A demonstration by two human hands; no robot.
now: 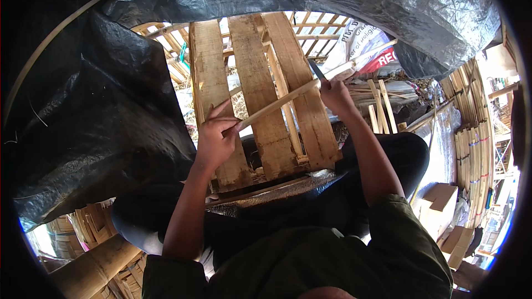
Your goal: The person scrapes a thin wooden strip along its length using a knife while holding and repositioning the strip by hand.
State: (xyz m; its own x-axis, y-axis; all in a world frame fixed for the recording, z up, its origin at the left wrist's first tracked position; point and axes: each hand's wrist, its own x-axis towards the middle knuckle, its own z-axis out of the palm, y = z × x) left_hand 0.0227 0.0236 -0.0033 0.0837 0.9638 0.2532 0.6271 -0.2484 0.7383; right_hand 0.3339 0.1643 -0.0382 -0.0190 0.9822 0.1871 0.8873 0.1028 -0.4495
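Note:
A long pale bamboo strip (280, 103) slants across a low bench of wooden planks (253, 58), rising from left to right. My left hand (215, 139) is closed around its lower left end, and a finger points out past it. Farther right, my right hand (337, 98) grips a knife (317, 70); the handle is hidden in my fist and the dark blade points up and to the left. The blade lies at the strip, close to my knuckles. Whether my right fingers also touch the strip, I cannot tell.
Black plastic sheeting (105, 116) hangs at the left and overhead. Several cut strips (380, 105) stand right of the bench, near a printed sack (368, 50). Bundled bamboo strips (474, 149) and a cardboard box (438, 205) lie farther right. A thick bamboo pole (94, 268) is at lower left.

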